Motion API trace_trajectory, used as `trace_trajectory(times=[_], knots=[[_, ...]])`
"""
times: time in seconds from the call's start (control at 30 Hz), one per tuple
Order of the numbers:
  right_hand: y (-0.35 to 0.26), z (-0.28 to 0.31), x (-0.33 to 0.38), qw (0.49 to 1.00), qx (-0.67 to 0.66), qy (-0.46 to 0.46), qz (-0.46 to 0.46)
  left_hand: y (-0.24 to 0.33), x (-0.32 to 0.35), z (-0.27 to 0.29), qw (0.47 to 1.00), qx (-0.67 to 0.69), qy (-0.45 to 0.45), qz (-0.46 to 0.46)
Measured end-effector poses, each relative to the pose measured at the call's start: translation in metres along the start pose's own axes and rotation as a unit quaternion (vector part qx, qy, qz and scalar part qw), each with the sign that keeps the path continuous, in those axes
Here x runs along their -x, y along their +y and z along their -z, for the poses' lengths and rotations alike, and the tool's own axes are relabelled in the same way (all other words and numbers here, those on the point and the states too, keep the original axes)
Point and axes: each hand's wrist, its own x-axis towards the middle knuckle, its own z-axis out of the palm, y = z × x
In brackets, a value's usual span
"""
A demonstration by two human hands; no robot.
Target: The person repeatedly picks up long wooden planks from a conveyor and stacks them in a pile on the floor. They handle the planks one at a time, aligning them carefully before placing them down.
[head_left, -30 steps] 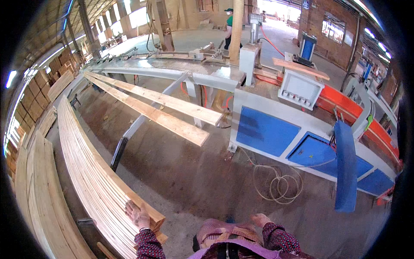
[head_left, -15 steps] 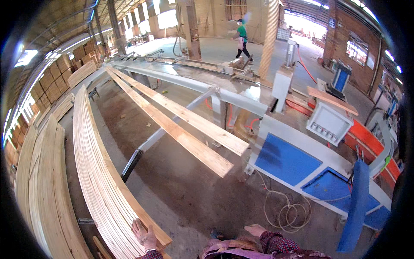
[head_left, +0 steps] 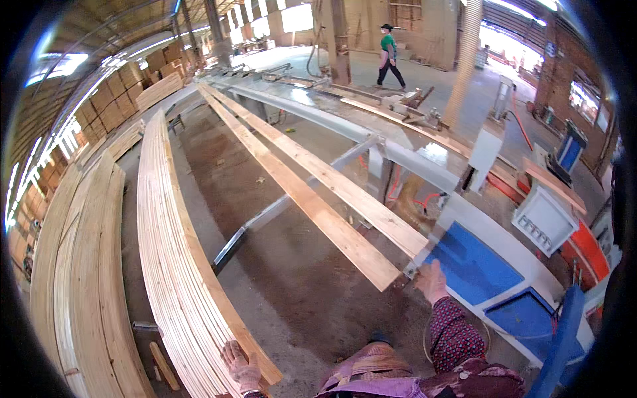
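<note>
My left hand (head_left: 241,367) lies flat, fingers apart, on the near end of a long stack of narrow wooden boards (head_left: 176,278) packed side by side. Out to the right, my right hand (head_left: 432,284) is raised with its fingers stretched out, holding nothing that I can see. It is nearest to the near ends of two long loose boards, a left plank (head_left: 312,207) and a right plank (head_left: 358,198). Whether it touches the right plank's end I cannot tell. Both planks lie across a metal support bar (head_left: 272,211), their near ends jutting past it.
More boards are piled in a wider stack (head_left: 93,278) at the far left. At the right stands a machine with blue panels (head_left: 474,262) and a blue post (head_left: 564,338). A long metal table rail (head_left: 312,123) runs behind the planks. A person in green (head_left: 389,56) walks beyond it.
My right hand has reached forward and up toward the planks' ends. My left hand stays on the stack. The view has turned left, and the distant person has walked on.
</note>
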Motion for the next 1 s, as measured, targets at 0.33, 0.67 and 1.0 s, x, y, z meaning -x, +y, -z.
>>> trace_trajectory(times=[0.33, 0.67, 1.0], knots=[[-0.123, -0.096, -0.066, 0.986, 0.096, -0.131, -0.027, 0.142, 0.044, -0.018, 0.964, 0.229, 0.115, 0.068], [-0.131, -0.140, -0.147, 0.863, 0.319, -0.349, -0.178, 0.347, 0.006, -0.112, 0.749, 0.581, -0.291, 0.128], [-0.106, -0.165, -0.130, 0.826, 0.394, -0.381, -0.128, 0.405, -0.012, -0.165, 0.840, 0.470, -0.265, 0.053]])
